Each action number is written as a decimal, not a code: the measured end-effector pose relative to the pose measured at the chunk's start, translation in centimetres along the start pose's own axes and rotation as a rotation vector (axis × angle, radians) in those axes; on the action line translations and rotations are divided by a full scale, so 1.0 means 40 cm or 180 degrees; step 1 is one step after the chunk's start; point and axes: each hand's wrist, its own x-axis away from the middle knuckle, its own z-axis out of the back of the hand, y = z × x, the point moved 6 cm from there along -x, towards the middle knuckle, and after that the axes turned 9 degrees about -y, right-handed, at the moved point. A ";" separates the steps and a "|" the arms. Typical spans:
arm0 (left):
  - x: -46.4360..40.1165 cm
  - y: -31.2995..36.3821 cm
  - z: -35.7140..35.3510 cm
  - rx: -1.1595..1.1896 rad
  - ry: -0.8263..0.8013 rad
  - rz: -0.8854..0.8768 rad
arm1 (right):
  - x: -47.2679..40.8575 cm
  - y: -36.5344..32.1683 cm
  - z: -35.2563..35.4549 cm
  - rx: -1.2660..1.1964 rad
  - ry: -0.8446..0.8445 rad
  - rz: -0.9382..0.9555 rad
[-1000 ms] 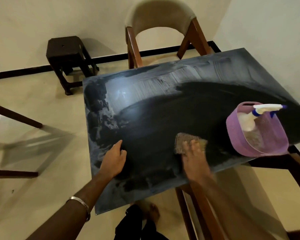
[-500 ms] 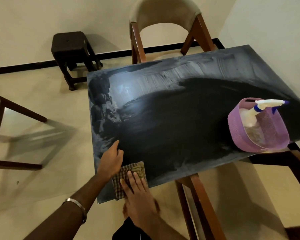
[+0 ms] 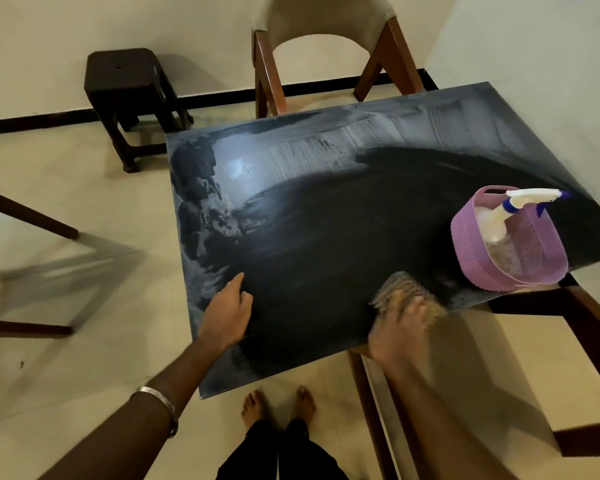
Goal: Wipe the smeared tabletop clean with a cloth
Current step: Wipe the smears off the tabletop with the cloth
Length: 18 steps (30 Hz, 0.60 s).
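The black tabletop (image 3: pixel 343 230) is dark and clean through its middle, with whitish smears (image 3: pixel 201 216) along the left edge and streaks across the far side. My right hand (image 3: pixel 397 330), blurred by motion, presses a checked brown cloth (image 3: pixel 400 291) flat on the near right edge of the table. My left hand (image 3: pixel 227 315) rests flat near the table's near left corner, fingers apart, index finger pointing forward, holding nothing. A metal bangle sits on that wrist.
A purple woven basket (image 3: pixel 471 258) with a white spray bottle (image 3: pixel 499 216) stands at the right edge, close to the cloth. A padded chair (image 3: pixel 323 32) is behind the table, a dark stool (image 3: pixel 125 81) at back left, wooden frames at left and right. My bare feet (image 3: pixel 278 405) are below.
My right hand swept the cloth from the near left corner, beside the left hand, across to the near right edge by the basket. The left hand stayed put.
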 end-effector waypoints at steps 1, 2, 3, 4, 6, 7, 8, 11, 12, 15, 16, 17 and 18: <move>0.000 -0.003 0.004 0.0005 0.0016 -0.0011 | 0.063 -0.064 -0.039 0.0057 -0.0050 0.0210; -0.001 -0.006 0.009 0.0001 0.0035 -0.0015 | 0.134 -0.131 -0.083 0.0067 -0.0154 0.0473; -0.003 -0.009 0.012 -0.0012 0.0037 -0.0016 | 0.208 -0.197 -0.133 0.0056 -0.0309 0.0768; -0.005 -0.011 0.014 -0.0030 0.0025 -0.0019 | 0.276 -0.256 -0.182 0.0042 -0.0528 0.1049; -0.013 -0.010 0.016 -0.0054 0.0021 -0.0036 | 0.367 -0.330 -0.258 0.0108 -0.0967 0.1464; -0.016 -0.010 0.018 -0.0057 0.0042 -0.0048 | 0.379 -0.338 -0.273 0.0188 -0.1064 0.1589; -0.021 -0.008 0.021 -0.0070 0.0078 -0.0076 | 0.361 -0.325 -0.265 0.0188 -0.0998 0.1624; -0.032 -0.004 0.029 -0.0104 0.0147 -0.0129 | 0.193 -0.197 -0.151 0.0300 -0.0218 0.1219; -0.035 -0.003 0.028 -0.0106 0.0137 -0.0124 | 0.114 -0.137 -0.098 0.0360 -0.0027 0.0953; -0.035 -0.010 0.025 -0.0087 0.0105 -0.0063 | -0.094 0.029 0.043 0.0318 0.0112 0.0293; -0.034 -0.013 0.029 -0.0071 0.0118 -0.0045 | -0.143 0.062 0.066 0.0290 0.0058 0.0167; -0.034 -0.016 0.032 -0.0050 0.0131 -0.0035 | -0.176 0.082 0.076 0.0246 -0.0009 0.0090; -0.032 -0.020 0.036 -0.0025 0.0141 -0.0026 | -0.190 0.083 0.079 0.0203 -0.0053 0.0046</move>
